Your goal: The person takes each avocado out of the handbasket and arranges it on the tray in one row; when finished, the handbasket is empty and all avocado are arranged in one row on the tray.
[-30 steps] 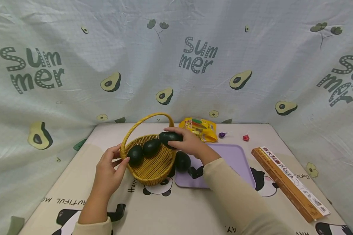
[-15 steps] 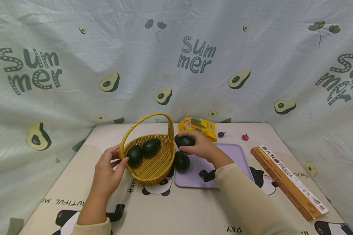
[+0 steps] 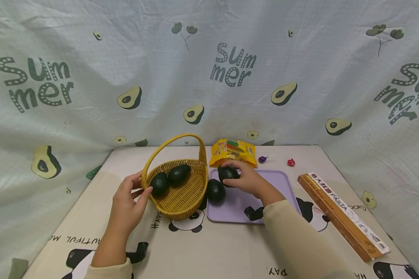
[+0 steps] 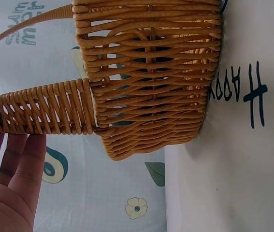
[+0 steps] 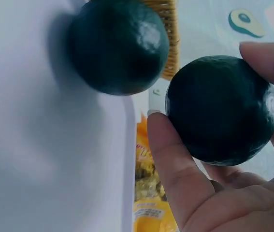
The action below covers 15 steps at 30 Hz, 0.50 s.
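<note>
My left hand grips the yellow wicker basket at the left foot of its handle, thumb on one side and fingers on the other. Two dark green avocados lie inside the basket, the nearer avocado close by my thumb and the other avocado behind it. Above the far left part of the lilac tray, my right hand holds a third avocado between thumb and fingers. Another avocado rests at the tray's left edge, beside the basket.
Behind the tray lies a yellow snack bag. A purple lollipop and a red lollipop are to its right. A long pasta box lies slanted on the right. A printed curtain hangs at the back.
My right hand has carried its avocado from over the basket to the right, then lower over the tray. My left hand keeps its grip on the basket handle.
</note>
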Motion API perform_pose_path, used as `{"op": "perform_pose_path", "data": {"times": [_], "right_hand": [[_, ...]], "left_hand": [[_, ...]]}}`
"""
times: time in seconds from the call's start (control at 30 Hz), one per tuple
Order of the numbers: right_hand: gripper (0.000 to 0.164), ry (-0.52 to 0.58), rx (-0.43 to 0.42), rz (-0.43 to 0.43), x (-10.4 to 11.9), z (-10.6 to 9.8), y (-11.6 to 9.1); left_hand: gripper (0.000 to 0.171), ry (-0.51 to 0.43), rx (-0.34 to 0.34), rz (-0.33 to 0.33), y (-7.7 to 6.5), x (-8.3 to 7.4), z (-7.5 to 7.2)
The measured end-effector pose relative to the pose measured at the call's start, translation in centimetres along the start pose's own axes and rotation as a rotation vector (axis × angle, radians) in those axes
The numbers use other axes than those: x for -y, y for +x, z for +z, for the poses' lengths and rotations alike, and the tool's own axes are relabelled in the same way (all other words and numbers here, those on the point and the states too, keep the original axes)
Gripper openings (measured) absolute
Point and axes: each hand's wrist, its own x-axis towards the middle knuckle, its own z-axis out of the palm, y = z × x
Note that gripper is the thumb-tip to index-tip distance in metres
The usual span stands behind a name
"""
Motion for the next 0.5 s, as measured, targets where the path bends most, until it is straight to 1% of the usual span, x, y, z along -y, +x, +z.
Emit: {"op": "perform_pose_path", "data": {"times": [0.07, 0.23, 0.33, 0.5], "right_hand": [[0.043, -0.017, -0.017, 0.003, -0.4, 0.0, -0.2], [0.047, -0.056, -0.022, -0.002, -1.1, -0.1, -0.6], [0.052, -0.074, -0.013, 0.015, -1.4, -0.1, -0.8], [0.062, -0.107, -0.017, 0.07, -2.0, 0.2, -0.9]], "left_hand": [[0.056, 0.003, -0.001, 0.003, 0.0, 0.0, 0.0], [0.055, 0.005, -0.001, 0.012, 0.1, 0.0, -0.1], [0.055, 0.005, 0.001, 0.012, 0.1, 0.0, -0.1], [0.056, 0.013, 0.001, 0.003, 0.0, -0.1, -0.1]]}}
